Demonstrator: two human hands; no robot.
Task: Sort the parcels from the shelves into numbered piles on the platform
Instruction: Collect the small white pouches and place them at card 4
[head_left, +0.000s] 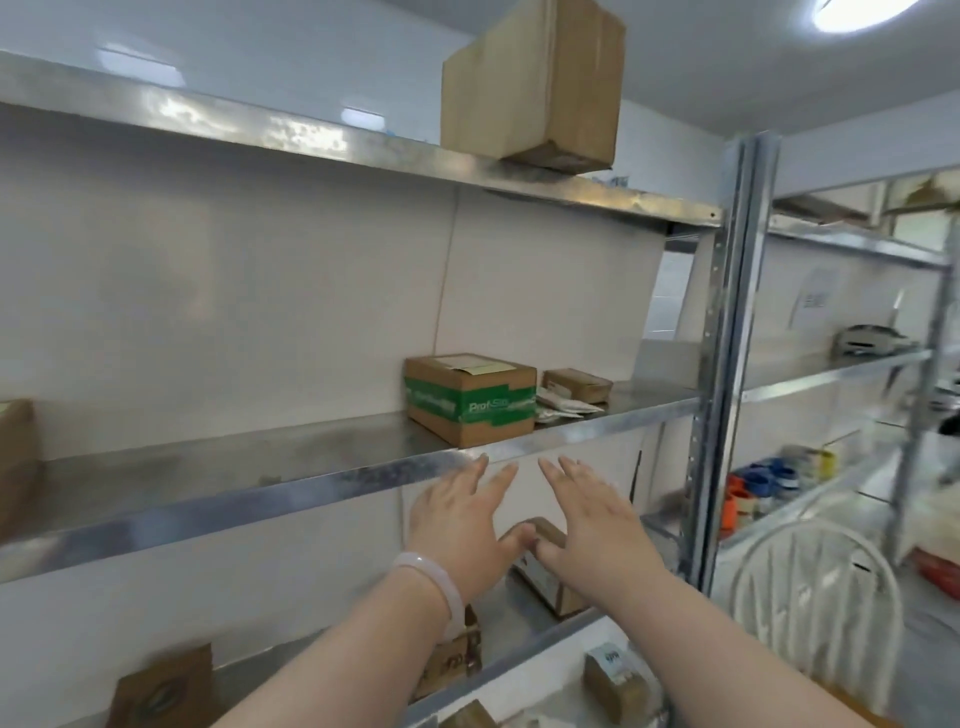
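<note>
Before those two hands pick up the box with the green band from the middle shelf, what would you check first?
1. Hands free: left hand and right hand are open and hold nothing. Ok.
2. Contact with the green-banded box: the fingertips are at the front edge of the middle shelf, below the box and not touching it. Not ok.
3. Room on its left: bare metal there. Ok.
4. Room on its right: a small brown box and white packets lie close. Whether they touch it: cannot tell.
5. Overhead: a large carton overhangs the top shelf above. Not ok.
6. Box weight: cannot tell.
</note>
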